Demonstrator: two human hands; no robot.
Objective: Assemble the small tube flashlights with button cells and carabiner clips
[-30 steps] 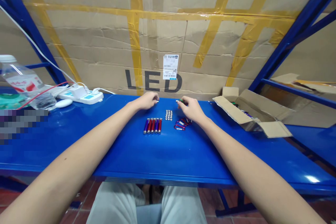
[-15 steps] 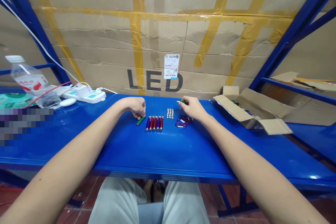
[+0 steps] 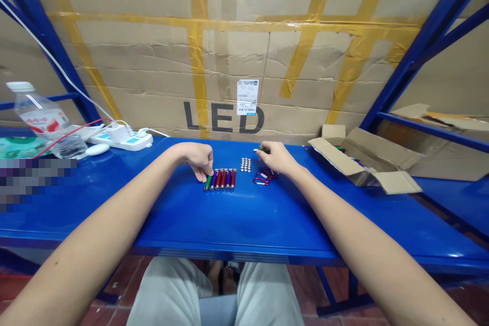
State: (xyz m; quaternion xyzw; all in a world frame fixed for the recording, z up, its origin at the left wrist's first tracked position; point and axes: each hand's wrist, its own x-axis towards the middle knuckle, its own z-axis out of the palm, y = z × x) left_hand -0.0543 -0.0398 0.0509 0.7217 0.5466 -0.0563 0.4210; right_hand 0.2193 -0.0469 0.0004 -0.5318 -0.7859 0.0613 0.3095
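Note:
My left hand (image 3: 200, 159) pinches the upper end of a small green flashlight tube (image 3: 208, 183). That tube lies at the left end of a row of purple and red flashlight tubes (image 3: 222, 180), side by side with silver ends. My right hand (image 3: 278, 157) has its fingers closed on a small green-and-silver part (image 3: 260, 149), mostly hidden by the fingers. Beneath that hand lie several red and purple carabiners (image 3: 262, 179). Small silver round caps (image 3: 245, 164) stand in a block between my hands.
An open cardboard box (image 3: 367, 165) with small parts inside stands at the right. At the left are a plastic bottle (image 3: 46, 119), a white power strip (image 3: 132, 140) with cables, and a white oval object (image 3: 97, 150). A large taped carton (image 3: 168, 71) backs the blue table (image 3: 244, 224).
My left hand has brought the green tube from a slanted position apart on the left to upright alignment beside the row. My right hand stays nearly in place, still holding its part.

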